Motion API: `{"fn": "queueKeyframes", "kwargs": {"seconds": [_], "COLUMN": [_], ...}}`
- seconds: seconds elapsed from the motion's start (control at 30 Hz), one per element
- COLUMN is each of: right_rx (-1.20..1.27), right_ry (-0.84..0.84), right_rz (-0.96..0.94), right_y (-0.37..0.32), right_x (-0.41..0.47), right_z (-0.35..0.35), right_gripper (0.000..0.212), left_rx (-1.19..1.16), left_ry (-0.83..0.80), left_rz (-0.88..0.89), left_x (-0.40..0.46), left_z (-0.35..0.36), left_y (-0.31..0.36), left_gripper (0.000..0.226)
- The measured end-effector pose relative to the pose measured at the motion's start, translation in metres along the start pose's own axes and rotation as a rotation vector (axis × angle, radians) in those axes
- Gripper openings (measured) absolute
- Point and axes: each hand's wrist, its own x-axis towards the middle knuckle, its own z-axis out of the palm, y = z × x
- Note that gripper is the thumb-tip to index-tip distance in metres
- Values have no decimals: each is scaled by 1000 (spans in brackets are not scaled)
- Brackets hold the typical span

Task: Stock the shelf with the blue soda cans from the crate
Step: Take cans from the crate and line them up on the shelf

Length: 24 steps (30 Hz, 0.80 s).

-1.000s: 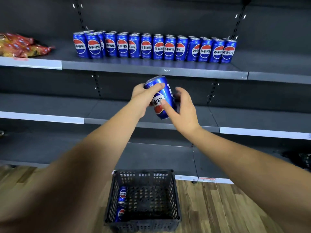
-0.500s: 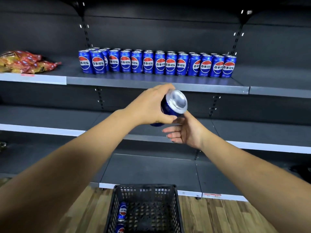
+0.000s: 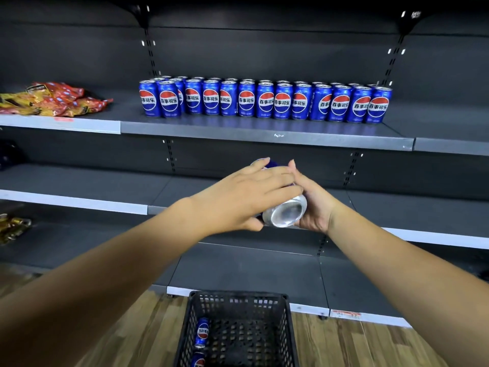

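Shelving: dark metal shelf (image 3: 264, 128), wood floor (image 3: 370, 345) below.
Row: blue soda cans (image 3: 264, 100) lined on shelf; snack packets (image 3: 53, 99) further left.
Crate: black crate (image 3: 287, 327) beneath shelf, two cans (image 3: 202, 332) inside.
Hands: we grip one can (image 3: 287, 213) with our left hand (image 3: 246, 200) and right hand (image 3: 315, 205), below shelf.

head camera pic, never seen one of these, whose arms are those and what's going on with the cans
There is no machine here. The picture comes from a wide-angle camera worn on a person's head, looking forward and down, so the two bare arms reaching in from the bottom are that person's own.

Both hands meet in the middle around one blue soda can, tipped so its silver end faces the camera. The left hand lies over it with thumb underneath, and the right hand cups it from the other side.

Ahead stands a dark store shelf carrying a row of blue cans. Red and yellow snack bags lie at its left end.

On the wooden floor below sits a black crate with two cans visible inside.
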Motion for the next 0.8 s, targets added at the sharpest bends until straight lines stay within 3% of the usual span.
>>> {"fn": "queueKeyframes", "kwargs": {"seconds": [0.17,0.3,0.5,0.63,0.7,0.8], "right_rx": [-35,-75,-94,-208,-226,-242], "right_ry": [30,81,222,284,307,312], "right_rz": [-32,-109,-227,-304,-337,-361], "right_y": [5,1,-8,-10,-9,-9], "right_x": [11,15,19,17,14,10], "right_z": [7,12,24,26,27,31], "right_gripper": [42,44,16,32,35,40], "left_rx": [95,-35,-654,-1331,-1632,-1595], "left_ry": [37,25,129,188,201,17], "left_rz": [23,-164,-719,-1118,-1175,-1164], "left_x": [-17,-25,-22,-10,-10,-9], "left_z": [8,18,12,4,3,1], "left_y": [-4,-4,0,-1,-1,4], "left_gripper": [79,80,93,103,98,85]}}
